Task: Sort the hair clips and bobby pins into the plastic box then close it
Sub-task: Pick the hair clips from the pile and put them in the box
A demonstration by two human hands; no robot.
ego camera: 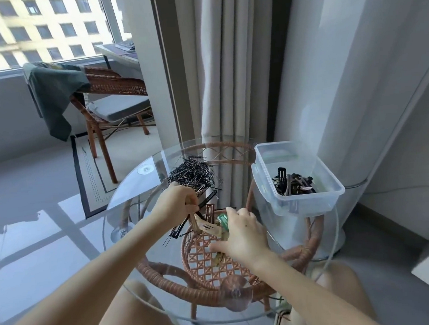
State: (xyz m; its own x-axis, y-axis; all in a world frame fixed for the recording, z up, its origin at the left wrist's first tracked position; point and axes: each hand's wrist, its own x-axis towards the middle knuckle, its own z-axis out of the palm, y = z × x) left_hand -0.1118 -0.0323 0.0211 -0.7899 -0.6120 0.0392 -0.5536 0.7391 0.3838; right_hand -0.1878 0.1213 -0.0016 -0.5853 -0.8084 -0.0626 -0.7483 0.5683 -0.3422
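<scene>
table top (134,193): clear glossy glass
table frame (166,290): woven brown rattan
plastic box (310,201): translucent smooth plastic
bobby pins (194,175): thin glossy black metal

Mid glass table (134,193), the left hand (178,203) and right hand (241,234) grip hair clips (208,228), bobby pins (194,175) piled behind, plastic box (300,200) at the right edge.

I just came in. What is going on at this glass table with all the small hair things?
A person is sorting hair accessories at a round glass table. The left hand grips a few hair clips, and the right hand holds a green clip beside them. A heap of black bobby pins lies on the glass behind the left hand. The plastic box stands open on the right, with some dark clips already inside.
</scene>
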